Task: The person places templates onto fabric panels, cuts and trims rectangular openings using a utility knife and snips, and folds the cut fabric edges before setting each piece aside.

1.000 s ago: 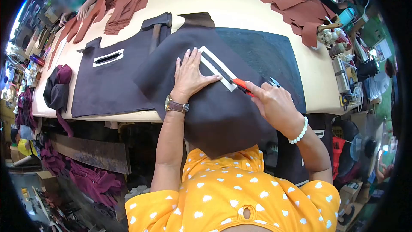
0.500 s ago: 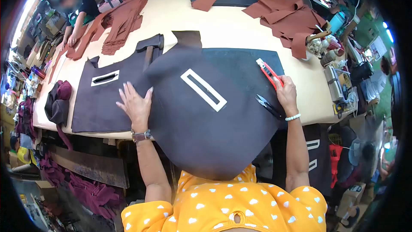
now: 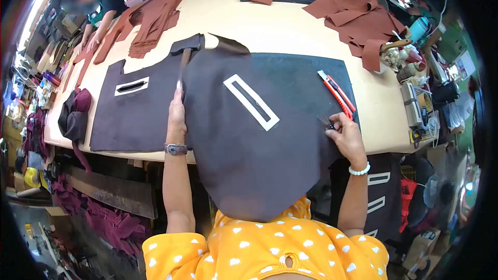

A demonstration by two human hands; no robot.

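The dark panel (image 3: 244, 158) mid-frame seems spared the knife for now: the right hand (image 3: 346, 136) has left the red cutter (image 3: 337, 94) and pinches snips (image 3: 326, 121), the left hand's (image 3: 177, 116) grip unclear.

Bright and pale on top of the table (image 3: 249, 21), dark underneath. Shining white well past its left side. Bent and stretched all around it, fading to black far outside. Smeary at the snips (image 3: 325, 122) near its right front corner. Fuzzed out over the head of a person (image 3: 111, 1) by its left side.
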